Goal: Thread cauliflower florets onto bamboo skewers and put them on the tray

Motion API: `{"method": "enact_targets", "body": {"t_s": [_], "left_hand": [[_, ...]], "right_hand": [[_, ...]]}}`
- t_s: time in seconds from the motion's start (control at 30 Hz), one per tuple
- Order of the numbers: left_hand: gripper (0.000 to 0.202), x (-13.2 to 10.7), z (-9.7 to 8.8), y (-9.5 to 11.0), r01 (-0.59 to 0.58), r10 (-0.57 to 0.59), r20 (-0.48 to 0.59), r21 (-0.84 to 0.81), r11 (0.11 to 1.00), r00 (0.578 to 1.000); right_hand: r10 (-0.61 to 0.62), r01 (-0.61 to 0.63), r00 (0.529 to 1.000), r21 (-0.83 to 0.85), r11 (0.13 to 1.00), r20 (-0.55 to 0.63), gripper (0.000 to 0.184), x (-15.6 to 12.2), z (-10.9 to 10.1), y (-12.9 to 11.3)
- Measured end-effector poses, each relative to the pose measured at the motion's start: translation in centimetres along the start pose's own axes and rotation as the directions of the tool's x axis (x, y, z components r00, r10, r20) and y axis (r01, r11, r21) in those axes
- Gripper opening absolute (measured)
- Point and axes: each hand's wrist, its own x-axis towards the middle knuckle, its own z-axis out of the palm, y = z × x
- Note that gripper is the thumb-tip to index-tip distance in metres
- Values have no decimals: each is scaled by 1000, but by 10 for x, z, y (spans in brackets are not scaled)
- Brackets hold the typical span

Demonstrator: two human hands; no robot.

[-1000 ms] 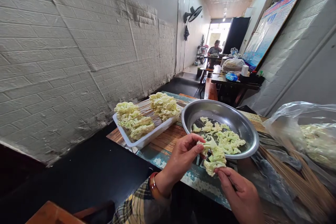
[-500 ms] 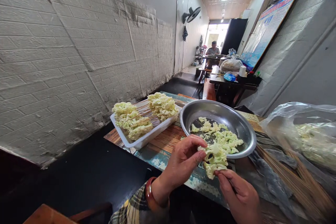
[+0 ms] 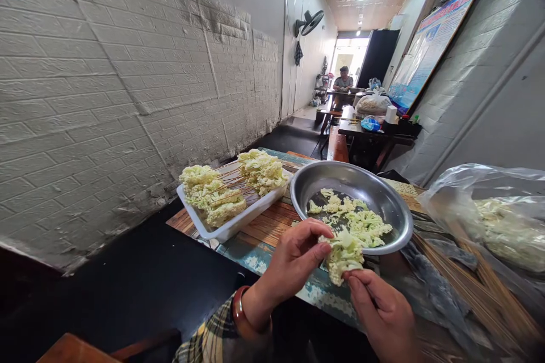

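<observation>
Pale green-white cauliflower florets (image 3: 344, 255) hang in front of the basin, between my two hands. My left hand (image 3: 293, 261), with a reddish bangle at the wrist, pinches their upper left side between thumb and fingers. At their lower right end, my right hand (image 3: 381, 309) is closed in a pinch on what looks like a thin skewer, mostly hidden by the fingers. Just behind, a steel basin (image 3: 400, 229) holds loose cauliflower pieces (image 3: 368, 227). Left of it, a white tray (image 3: 251, 221) carries two rows of skewered cauliflower (image 3: 213, 193), sticks pointing inward.
Bare bamboo skewers (image 3: 464, 289) lie at the right on dark plastic. Beside them stands a clear bag (image 3: 502, 227) of cauliflower. The patchwork wooden table (image 3: 272, 232) has its left edge near the tray. Farther back, a person (image 3: 343, 79) sits at another table.
The view has shifted slightly. The cauliflower in my hands has turned a little, and a dark gap between its florets has closed up. Both hands keep their pinch.
</observation>
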Motion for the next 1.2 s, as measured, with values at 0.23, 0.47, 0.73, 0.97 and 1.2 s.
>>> {"method": "enact_targets", "body": {"t_s": [0.23, 0.47, 0.73, 0.97, 1.2], "left_hand": [[38, 3, 0, -9, 188, -201, -20, -270, 944, 979], [32, 8, 16, -12, 323, -366, -90, -311, 894, 926], [24, 14, 19, -18, 297, -384, -235, -333, 895, 893], [29, 16, 23, -21, 303, -413, -226, -399, 866, 882], [29, 18, 28, -24, 322, -420, -210, -382, 866, 883]], "right_hand": [[236, -236, 972, 150, 960, 20, 38, 3, 11, 3], [197, -199, 980, 134, 971, 32, 37, 7, 20, -1], [206, -210, 978, 158, 965, 43, 39, -3, 21, -4], [199, -187, 978, 162, 969, -58, 43, -7, 25, -4], [95, -90, 993, 75, 993, -70, 40, -3, 20, 0]]}}
